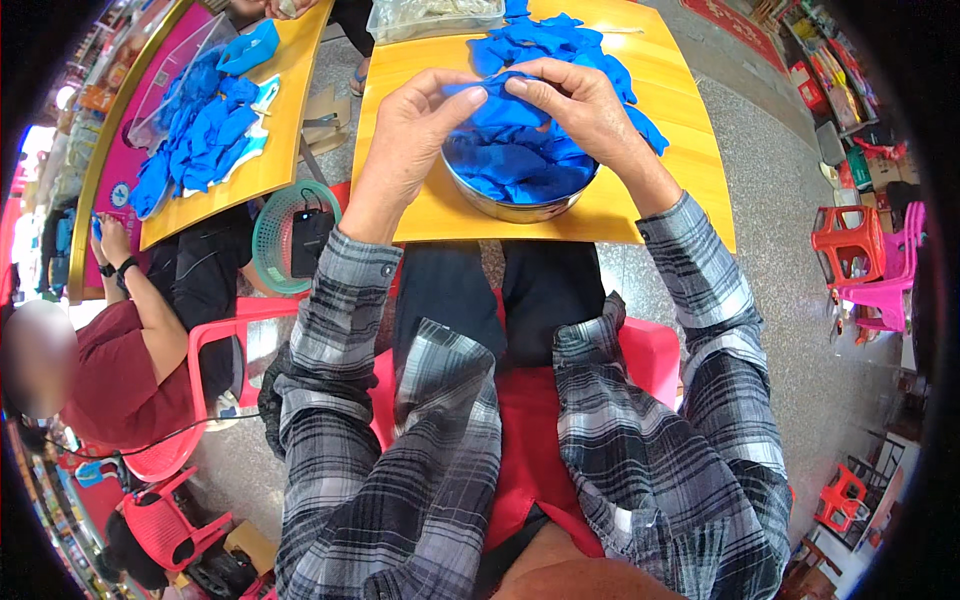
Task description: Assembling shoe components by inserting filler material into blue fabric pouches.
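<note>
Both my hands are raised over a metal bowl (512, 210) at the near edge of the yellow table (675, 130). Between the thumbs and fingers of my left hand (412, 125) and my right hand (585, 108), a limp blue cloth-like piece (512, 108) is pinched along its top edge. It hangs down over the bowl; its exact kind is hard to tell. Crumpled blue pieces (525, 170) of similar material fill the bowl. Behind my hands, more blue pieces (555, 42) lie heaped on the tabletop.
A clear plastic tub (435, 22) with pale contents stands at the far edge. At left, a person in a maroon shirt (135, 365) sits by another yellow table (205, 212) piled with blue pieces. A green basket (275, 235) stands between. Red stools (848, 245) are at right.
</note>
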`<act>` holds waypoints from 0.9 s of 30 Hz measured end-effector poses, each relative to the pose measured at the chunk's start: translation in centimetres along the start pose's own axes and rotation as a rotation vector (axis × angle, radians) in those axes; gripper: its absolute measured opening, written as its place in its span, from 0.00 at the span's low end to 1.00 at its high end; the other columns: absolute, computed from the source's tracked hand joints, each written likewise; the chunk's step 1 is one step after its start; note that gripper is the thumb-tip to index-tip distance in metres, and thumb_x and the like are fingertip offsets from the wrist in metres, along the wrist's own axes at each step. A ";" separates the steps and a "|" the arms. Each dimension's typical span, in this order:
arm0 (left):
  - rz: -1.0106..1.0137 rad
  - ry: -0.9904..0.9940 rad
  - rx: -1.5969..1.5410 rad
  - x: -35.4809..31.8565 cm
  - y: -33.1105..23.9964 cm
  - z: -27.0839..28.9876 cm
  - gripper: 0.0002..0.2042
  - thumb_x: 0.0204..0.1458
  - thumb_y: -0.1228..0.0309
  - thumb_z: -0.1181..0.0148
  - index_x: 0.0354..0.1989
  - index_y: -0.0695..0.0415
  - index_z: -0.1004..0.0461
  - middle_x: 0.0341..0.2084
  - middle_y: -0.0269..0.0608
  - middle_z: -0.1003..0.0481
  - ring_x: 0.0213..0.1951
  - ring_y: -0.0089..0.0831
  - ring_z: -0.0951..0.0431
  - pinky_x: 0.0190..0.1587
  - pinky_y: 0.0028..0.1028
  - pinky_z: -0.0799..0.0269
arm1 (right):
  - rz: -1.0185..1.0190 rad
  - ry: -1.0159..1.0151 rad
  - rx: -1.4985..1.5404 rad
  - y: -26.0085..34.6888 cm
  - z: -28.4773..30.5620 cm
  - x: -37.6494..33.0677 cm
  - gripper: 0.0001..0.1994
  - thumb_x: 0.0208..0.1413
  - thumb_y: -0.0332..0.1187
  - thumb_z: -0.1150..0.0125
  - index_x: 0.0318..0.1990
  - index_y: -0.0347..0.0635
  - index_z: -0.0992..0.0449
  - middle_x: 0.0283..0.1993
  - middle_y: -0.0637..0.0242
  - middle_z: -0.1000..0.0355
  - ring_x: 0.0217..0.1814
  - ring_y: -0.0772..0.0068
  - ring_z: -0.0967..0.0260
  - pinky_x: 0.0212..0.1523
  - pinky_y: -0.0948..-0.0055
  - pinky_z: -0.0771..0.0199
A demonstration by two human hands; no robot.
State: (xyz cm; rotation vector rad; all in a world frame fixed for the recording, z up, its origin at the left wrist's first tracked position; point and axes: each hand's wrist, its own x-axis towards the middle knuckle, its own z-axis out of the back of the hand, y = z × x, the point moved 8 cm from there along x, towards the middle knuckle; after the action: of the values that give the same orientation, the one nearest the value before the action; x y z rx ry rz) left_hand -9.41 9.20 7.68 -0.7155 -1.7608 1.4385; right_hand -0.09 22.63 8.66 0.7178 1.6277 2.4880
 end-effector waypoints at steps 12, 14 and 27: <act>-0.687 -0.363 0.548 -4.5 -3.8 -1.3 0.06 0.49 0.79 0.37 0.34 0.63 0.27 0.34 0.42 0.23 0.37 0.32 0.23 0.41 0.27 0.28 | -0.269 -0.331 0.383 0.9 -2.7 -4.1 0.15 0.55 0.43 0.36 0.36 0.38 0.23 0.27 0.74 0.28 0.25 0.85 0.34 0.26 0.85 0.34; -0.765 -0.370 0.644 -5.4 -4.0 -2.4 0.07 0.46 0.80 0.37 0.34 0.62 0.27 0.34 0.45 0.23 0.37 0.41 0.23 0.42 0.33 0.28 | -0.270 -0.309 0.475 0.9 -3.3 -4.1 0.15 0.55 0.43 0.36 0.37 0.38 0.23 0.29 0.73 0.28 0.27 0.85 0.33 0.27 0.85 0.33; -0.079 -0.151 -0.062 -4.3 0.2 -0.4 0.11 0.53 0.71 0.37 0.38 0.66 0.27 0.30 0.37 0.24 0.34 0.20 0.25 0.39 0.19 0.29 | -0.048 -0.099 0.038 2.2 -3.9 -3.7 0.09 0.57 0.34 0.38 0.38 0.37 0.22 0.30 0.71 0.26 0.30 0.83 0.32 0.31 0.82 0.31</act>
State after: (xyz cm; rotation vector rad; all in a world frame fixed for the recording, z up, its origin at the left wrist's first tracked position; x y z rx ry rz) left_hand -6.63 6.04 6.63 -0.5750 -1.9346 1.4220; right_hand 1.89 17.20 8.11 0.7835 1.6412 2.3553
